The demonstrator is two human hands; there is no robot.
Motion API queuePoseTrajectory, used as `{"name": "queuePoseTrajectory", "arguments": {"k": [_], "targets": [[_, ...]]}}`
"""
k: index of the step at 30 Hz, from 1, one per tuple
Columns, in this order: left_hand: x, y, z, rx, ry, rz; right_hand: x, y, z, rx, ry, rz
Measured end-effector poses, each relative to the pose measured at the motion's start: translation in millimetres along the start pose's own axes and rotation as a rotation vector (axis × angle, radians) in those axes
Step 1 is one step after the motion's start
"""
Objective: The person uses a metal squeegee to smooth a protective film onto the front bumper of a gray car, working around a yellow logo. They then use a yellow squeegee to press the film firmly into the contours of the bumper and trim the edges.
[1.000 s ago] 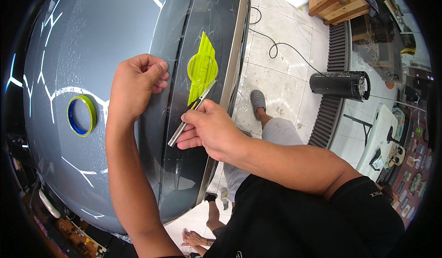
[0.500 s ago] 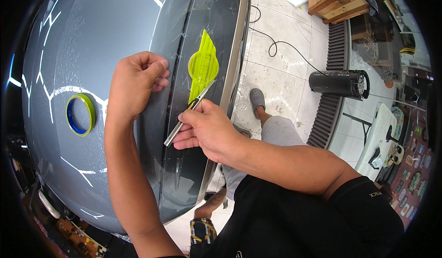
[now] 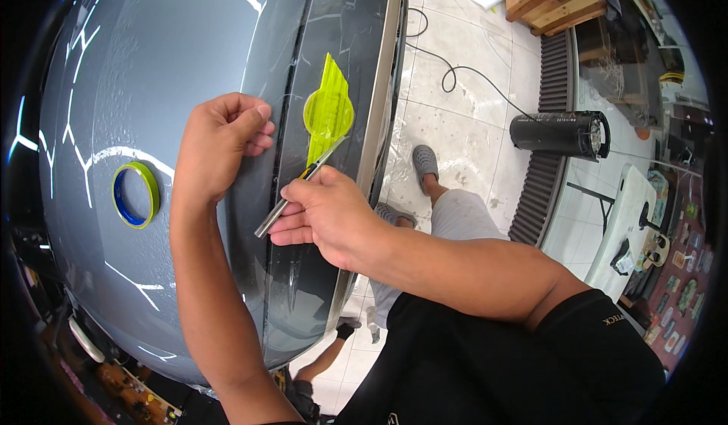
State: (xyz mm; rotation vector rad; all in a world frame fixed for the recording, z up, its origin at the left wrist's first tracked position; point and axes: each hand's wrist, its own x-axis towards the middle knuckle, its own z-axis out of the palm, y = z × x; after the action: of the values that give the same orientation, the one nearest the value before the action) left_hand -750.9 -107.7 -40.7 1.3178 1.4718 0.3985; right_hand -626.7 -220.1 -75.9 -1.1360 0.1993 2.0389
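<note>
My right hand [image 3: 327, 214] grips a slim metal craft knife [image 3: 297, 188], its tip resting at the lower end of a yellow-green masking film patch [image 3: 328, 110] stuck on the dark glossy panel [image 3: 343, 31] of a car body. My left hand [image 3: 221, 146] is closed in a loose fist, pressed against the grey car surface [image 3: 152, 61] just left of the knife, fingertips pinched together; whether it holds film I cannot tell.
A roll of tape [image 3: 135, 194], green outside and blue inside, lies on the grey surface at left. Below right are tiled floor [image 3: 462, 133], a black cable [image 3: 455, 72], a black cylindrical device [image 3: 560, 134], a wooden crate [image 3: 547, 0] and my sandalled foot [image 3: 425, 164].
The right hand and knife have shifted very slightly along the film's lower edge. The left hand stays in place.
</note>
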Motion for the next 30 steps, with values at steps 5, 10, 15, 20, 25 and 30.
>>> {"name": "queuePoseTrajectory", "arguments": {"k": [5,10,15,20,25,30], "targets": [[1,2,0,0.010,-0.013,-0.012,0,0,1,0.040,-0.033,-0.014],[-1,1,-2,-0.008,-0.015,-0.022,-2,-1,4,0.059,-0.038,-0.002],[0,1,-2,-0.003,-0.032,-0.022,0,1,3,0.072,-0.042,-0.001],[-3,1,-2,-0.032,-0.038,-0.028,-2,2,3,0.066,-0.052,0.001],[-11,-3,9,-0.074,0.011,-0.030,-18,6,-20,-0.004,-0.053,-0.050],[-20,7,37,0.196,0.182,0.097,-44,-26,-93,-0.348,-0.127,-0.247]]}}
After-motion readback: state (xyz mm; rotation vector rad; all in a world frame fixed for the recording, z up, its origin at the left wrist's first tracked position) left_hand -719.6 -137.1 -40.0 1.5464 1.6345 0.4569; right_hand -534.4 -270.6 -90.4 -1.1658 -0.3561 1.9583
